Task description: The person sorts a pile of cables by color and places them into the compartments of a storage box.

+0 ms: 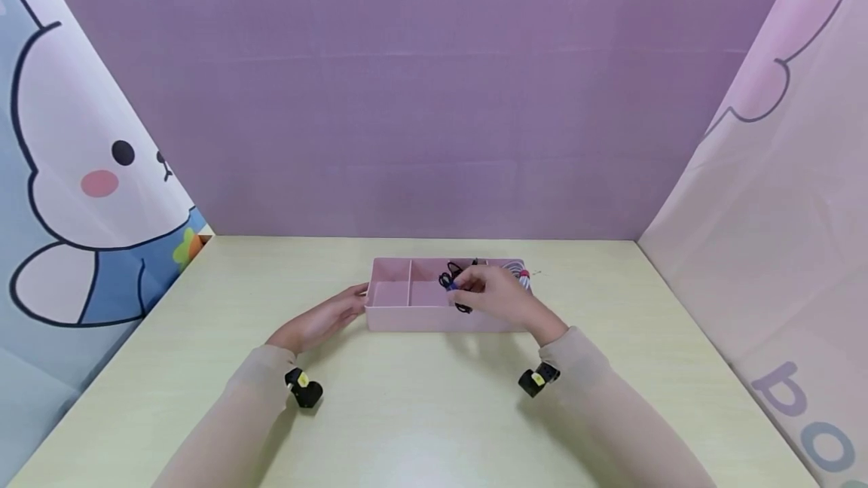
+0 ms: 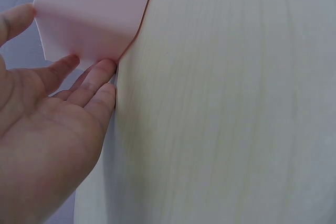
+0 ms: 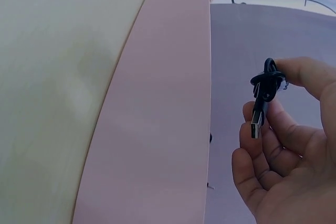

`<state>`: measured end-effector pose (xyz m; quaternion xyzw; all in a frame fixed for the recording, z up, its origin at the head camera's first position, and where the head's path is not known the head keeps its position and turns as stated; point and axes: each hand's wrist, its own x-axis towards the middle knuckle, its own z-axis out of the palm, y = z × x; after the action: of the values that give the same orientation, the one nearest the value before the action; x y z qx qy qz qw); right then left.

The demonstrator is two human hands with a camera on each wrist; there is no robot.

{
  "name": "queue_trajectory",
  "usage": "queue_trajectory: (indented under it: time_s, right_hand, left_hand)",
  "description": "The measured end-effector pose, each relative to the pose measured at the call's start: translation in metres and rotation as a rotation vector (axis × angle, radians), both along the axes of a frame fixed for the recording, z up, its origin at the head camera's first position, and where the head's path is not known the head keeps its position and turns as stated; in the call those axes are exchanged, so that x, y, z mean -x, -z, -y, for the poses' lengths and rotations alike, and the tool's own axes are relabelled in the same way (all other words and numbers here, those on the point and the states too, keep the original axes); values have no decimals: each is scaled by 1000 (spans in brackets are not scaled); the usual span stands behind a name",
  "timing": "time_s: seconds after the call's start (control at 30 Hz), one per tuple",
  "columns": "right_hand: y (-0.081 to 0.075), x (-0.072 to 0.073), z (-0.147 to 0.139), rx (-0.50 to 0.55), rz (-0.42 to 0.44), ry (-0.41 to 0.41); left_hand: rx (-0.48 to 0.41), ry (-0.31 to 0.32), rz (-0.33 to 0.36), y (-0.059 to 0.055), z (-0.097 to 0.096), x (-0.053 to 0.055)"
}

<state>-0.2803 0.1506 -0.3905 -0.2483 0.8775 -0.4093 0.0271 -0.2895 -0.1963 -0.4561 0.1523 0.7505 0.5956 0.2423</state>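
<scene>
A pink divided box (image 1: 441,318) stands on the table, its long side facing me. My left hand (image 1: 328,321) is at the box's left end. In the left wrist view, the fingertips (image 2: 106,66) touch the end wall, with the fingers extended rather than wrapped round it. Above the middle of the box, my right hand (image 1: 498,294) pinches a bundled black USB cable (image 3: 268,85) between thumb and fingers. Its metal plug points downward in the right wrist view. A coiled grey-white cable (image 1: 517,271) with a red band lies in the right compartment, partly hidden by my right hand.
The box rests on a pale wood-grain table (image 1: 407,413). Behind it rises a purple backdrop (image 1: 434,111). Printed cloth panels border the table at left (image 1: 102,209) and right (image 1: 780,247). Small black cameras sit on both wrists.
</scene>
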Motion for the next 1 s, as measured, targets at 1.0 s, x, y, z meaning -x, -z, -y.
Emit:
queue_trajectory:
  time_s: [1.0]
  right_hand:
    - [4,22,-18,-9,53,138]
  left_hand:
    - [-10,8,-2,1,1,1]
